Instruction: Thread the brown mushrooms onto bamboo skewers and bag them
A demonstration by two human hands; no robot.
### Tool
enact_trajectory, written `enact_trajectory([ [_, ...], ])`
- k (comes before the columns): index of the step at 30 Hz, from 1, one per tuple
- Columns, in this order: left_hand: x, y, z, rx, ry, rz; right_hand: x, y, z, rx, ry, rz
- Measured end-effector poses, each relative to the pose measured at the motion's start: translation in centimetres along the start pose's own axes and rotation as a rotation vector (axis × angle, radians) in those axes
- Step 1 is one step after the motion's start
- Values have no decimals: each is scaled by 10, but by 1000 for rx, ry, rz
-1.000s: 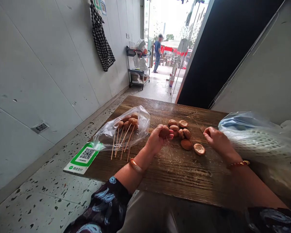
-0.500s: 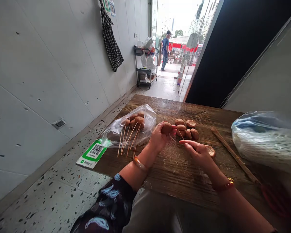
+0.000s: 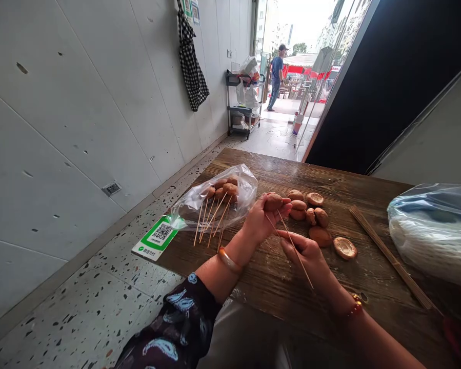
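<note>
Right hand [image 3: 305, 252] has moved from the bamboo skewer bundle [image 3: 384, 249] to just below the left hand [image 3: 258, 219] since one second ago. Its thumb and fingers pinch one bamboo skewer [image 3: 307, 275] partway along the shaft, presumably to control the tip. Left fingers curl around a brown mushroom [image 3: 273, 202], apparently to steady it. Tip contact cannot be confirmed.

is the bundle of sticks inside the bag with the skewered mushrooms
No, the bundle lies on the table between the loose mushrooms and the right-hand bag.
</note>
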State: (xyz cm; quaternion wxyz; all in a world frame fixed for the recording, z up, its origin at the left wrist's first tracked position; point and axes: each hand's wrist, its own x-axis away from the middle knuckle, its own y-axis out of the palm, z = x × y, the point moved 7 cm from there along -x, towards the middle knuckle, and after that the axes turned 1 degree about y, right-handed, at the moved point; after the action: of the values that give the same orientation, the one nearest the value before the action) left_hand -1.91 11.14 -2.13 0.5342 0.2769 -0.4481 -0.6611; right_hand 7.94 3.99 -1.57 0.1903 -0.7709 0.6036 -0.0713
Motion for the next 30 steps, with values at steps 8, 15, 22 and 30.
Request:
enact_trajectory([
  [8,0,-1,5,-23,37,-8,-3,6,-8,-4,-11,105],
  [15,-2,-5,17,-116,131,46,3,-2,2,22,0,113],
  [22,-1,-6,26,-197,246,54,9,-36,-6,165,6,333],
  [30,-2,-4,6,-176,114,26,6,-4,-10,207,-173,199],
])
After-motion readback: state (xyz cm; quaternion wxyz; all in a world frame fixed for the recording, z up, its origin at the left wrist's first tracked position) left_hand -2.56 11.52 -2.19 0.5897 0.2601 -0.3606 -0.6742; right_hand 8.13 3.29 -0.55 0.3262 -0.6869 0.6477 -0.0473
